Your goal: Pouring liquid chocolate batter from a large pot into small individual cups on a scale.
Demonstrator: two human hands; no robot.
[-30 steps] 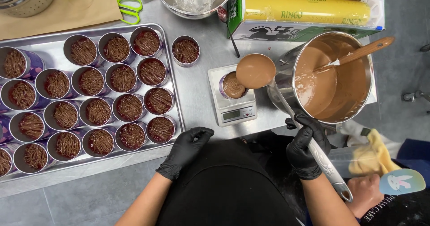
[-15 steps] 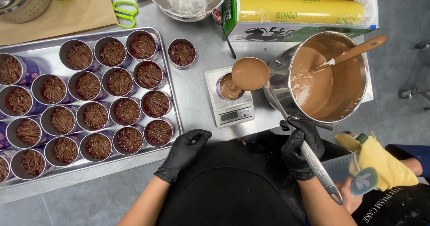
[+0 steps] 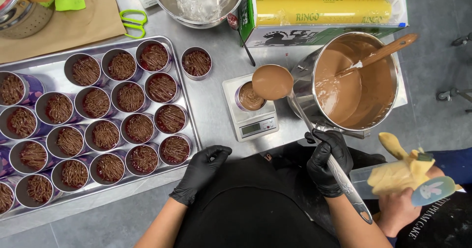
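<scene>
Up top, green-white box – yellow roll

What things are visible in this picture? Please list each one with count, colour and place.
ladle: one, full of brown batter, over the scale
ring mould: one, on the scale
scale: one, white, centre
pot: one, steel, brown batter, wooden spoon inside, right
tray: one, metal, many filled moulds, left
bowl: one, steel, top
scissors: green, top left
right hand: black glove, grips ladle handle
left hand: black glove, at table edge
</scene>
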